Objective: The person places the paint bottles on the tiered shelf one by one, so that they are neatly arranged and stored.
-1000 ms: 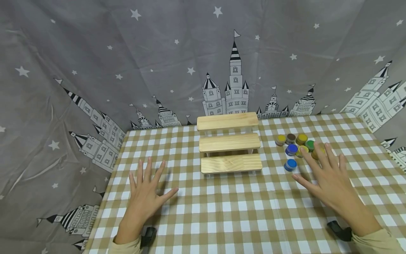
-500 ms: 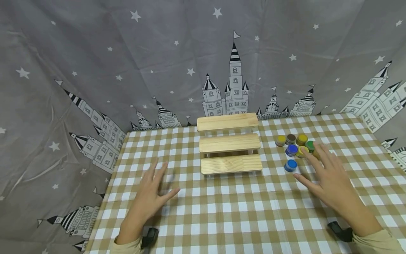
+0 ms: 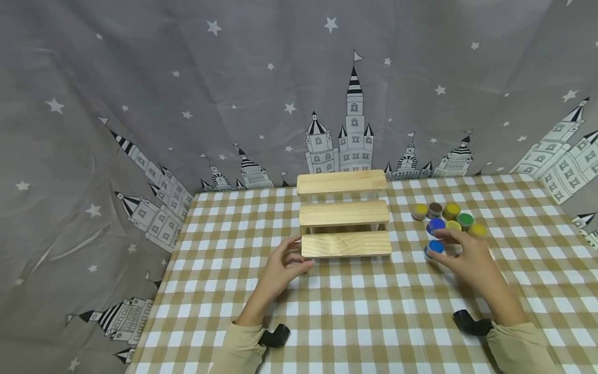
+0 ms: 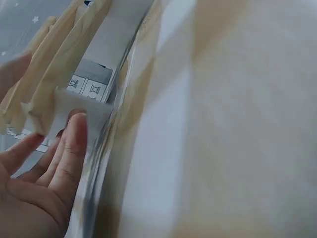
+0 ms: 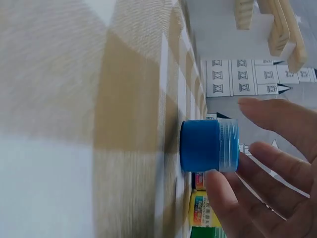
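R hand [image 3: 472, 259] loose, not gripping: fingers bent around blue jar [image 3: 434, 248], thumb apart from it. Jar upright on check cloth [image 3: 355, 311], R of rack [image 3: 344, 214], nr side of other jars [image 3: 453, 225]. L hand [image 3: 277, 269] curved at L end of rack's nr plank [image 3: 347, 244]; can't tell if grasping.

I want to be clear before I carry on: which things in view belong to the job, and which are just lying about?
Belongs to the job:
- three-tier stand, left hand at its left end
- blue jar, right hand around it
- seven other jars, probably, being alike and grouped nearby

Just surroundings:
- checked tablecloth
- castle-print backdrop
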A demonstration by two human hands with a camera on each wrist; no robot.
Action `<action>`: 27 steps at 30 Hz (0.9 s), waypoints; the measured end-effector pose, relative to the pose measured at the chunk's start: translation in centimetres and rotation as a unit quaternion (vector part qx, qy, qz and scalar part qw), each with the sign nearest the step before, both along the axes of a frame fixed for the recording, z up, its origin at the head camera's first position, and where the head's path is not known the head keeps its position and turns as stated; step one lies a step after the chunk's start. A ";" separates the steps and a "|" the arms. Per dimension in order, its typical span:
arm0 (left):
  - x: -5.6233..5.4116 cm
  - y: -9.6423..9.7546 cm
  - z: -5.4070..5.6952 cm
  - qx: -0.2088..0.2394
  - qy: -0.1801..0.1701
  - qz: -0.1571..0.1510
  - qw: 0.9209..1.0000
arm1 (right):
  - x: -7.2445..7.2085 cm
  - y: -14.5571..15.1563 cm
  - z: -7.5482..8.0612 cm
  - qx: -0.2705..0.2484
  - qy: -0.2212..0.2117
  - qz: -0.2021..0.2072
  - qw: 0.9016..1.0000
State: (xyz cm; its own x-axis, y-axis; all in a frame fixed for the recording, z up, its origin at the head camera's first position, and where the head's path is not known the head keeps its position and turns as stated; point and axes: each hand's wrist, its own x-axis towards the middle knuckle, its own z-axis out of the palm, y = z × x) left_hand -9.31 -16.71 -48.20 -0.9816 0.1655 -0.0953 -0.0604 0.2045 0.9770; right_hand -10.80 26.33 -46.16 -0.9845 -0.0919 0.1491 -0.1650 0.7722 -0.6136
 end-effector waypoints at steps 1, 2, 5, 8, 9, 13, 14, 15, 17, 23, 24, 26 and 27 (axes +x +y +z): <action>-0.2 0.3 -0.2 0.012 -0.004 0.007 1.000 | 0.1 0.0 -0.1 -0.006 -0.010 -0.002 1.000; -0.5 0.6 -0.3 0.023 -0.005 0.015 1.000 | 0.1 0.0 -0.2 -0.012 -0.019 -0.004 1.000; -0.9 0.9 -0.8 0.059 -0.004 0.037 0.998 | 0.2 0.0 -0.5 -0.022 -0.033 -0.005 0.999; -1.2 0.8 -1.3 0.092 0.003 0.043 0.995 | 0.1 0.1 -0.9 -0.024 -0.039 -0.007 0.999; -1.3 0.8 -1.4 0.099 0.007 0.039 0.994 | 0.1 0.2 -1.0 -0.020 -0.038 -0.008 0.999; -1.7 0.8 -1.8 0.097 0.031 0.020 0.995 | -0.2 0.5 -1.4 -0.026 -0.031 -0.007 0.999; -1.7 0.7 -1.9 0.094 0.035 0.019 0.995 | -0.2 0.5 -1.5 -0.033 -0.029 -0.003 0.999; -1.7 0.7 -1.9 0.090 0.037 0.021 0.995 | -0.2 0.5 -1.6 -0.041 -0.028 0.001 0.999; -1.8 0.8 -1.9 0.084 0.038 0.024 0.995 | -0.3 0.5 -1.7 -0.058 -0.029 0.007 0.998; -1.9 1.0 -2.1 0.076 0.034 0.024 0.996 | 0.1 0.7 -1.8 -0.083 -0.038 0.010 0.996; -1.9 1.0 -2.1 0.075 0.035 0.025 0.996 | 0.2 0.7 -1.8 -0.083 -0.037 0.012 0.996; -1.8 0.9 -2.2 0.073 0.037 0.028 0.996 | 0.2 0.6 -1.9 -0.082 -0.035 0.015 0.996; -1.8 0.9 -2.2 0.072 0.039 0.029 0.996 | 0.3 0.6 -1.9 -0.080 -0.033 0.015 0.996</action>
